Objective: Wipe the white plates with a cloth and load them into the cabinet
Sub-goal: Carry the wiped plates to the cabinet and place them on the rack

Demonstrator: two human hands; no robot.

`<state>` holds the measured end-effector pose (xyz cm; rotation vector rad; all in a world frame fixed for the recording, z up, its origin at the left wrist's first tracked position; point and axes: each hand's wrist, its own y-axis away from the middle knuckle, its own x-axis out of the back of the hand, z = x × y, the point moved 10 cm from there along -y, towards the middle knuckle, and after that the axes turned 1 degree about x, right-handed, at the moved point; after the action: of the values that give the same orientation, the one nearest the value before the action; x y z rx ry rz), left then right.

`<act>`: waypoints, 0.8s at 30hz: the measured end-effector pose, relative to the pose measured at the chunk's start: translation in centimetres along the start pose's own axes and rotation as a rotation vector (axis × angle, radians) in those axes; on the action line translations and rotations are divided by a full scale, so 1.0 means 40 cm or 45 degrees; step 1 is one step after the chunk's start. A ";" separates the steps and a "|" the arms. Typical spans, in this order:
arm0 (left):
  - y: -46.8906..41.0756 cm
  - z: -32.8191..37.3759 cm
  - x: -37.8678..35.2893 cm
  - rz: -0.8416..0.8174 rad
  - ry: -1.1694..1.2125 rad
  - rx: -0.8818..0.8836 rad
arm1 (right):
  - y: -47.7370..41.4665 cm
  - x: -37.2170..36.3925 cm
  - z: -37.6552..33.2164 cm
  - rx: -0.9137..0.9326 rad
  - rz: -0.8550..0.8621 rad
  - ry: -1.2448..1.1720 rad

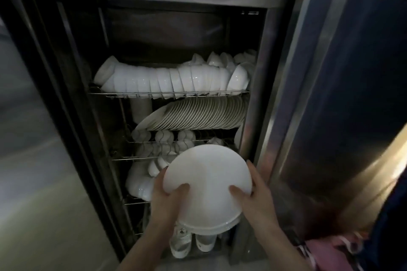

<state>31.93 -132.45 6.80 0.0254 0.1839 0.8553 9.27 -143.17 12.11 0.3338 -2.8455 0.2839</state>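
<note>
A person stands before an open steel cabinet (259, 94) and holds a stack of white plates (207, 185) in both hands at the lower middle of the frame, just in front of the cabinet's lower racks. The stack is tilted, with its top face turned up toward the camera. Along its lower edge several rims show one under another.

The left hand (167, 198) grips the stack's left rim, with the thumb lying on the top face and the fingers (160, 175) curled round the edge behind. The right hand (255, 196) grips the right rim the same way, thumb on the face and fingers (251, 167) wrapped round the edge. Both sets of fingers are clamped on the plates.

Inside the cabinet, in the middle of the frame, a wire rack (167, 94) carries a long row of white bowls (171, 79) lying on their sides, packed one against the next. More bowls are heaped behind them toward the right. On the rack beneath, a row of shelved dishes (202, 114) stands on edge, leaning left and touching. Lower still sit small white cups (164, 136). Just left of the held stack another pile of crockery (138, 180) rests on a lower rack; the left hand partly hides it.

Under the stack, at the bottom of the frame, a pair of white shoes (180, 242) shows on the floor. The cabinet's steel door (33, 138) stands open along the left side of the frame, and a steel panel (352, 72) fills the upper right. Pink fabric (326, 253) lies in the lower right corner. The light is dim.
</note>
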 end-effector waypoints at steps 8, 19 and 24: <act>-0.275 -0.057 -0.052 0.107 -0.092 0.022 | -0.268 -0.127 0.055 -0.039 -0.111 0.081; -0.705 -0.150 -0.155 0.067 -0.133 -0.024 | -0.606 -0.289 0.115 -0.110 -0.029 0.170; -0.804 -0.196 -0.237 0.014 -0.181 -0.007 | -0.703 -0.299 0.124 -0.106 0.037 0.300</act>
<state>48.57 -161.09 -2.58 0.0821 0.0479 0.8615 26.38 -168.74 8.61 0.2259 -2.6223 0.1952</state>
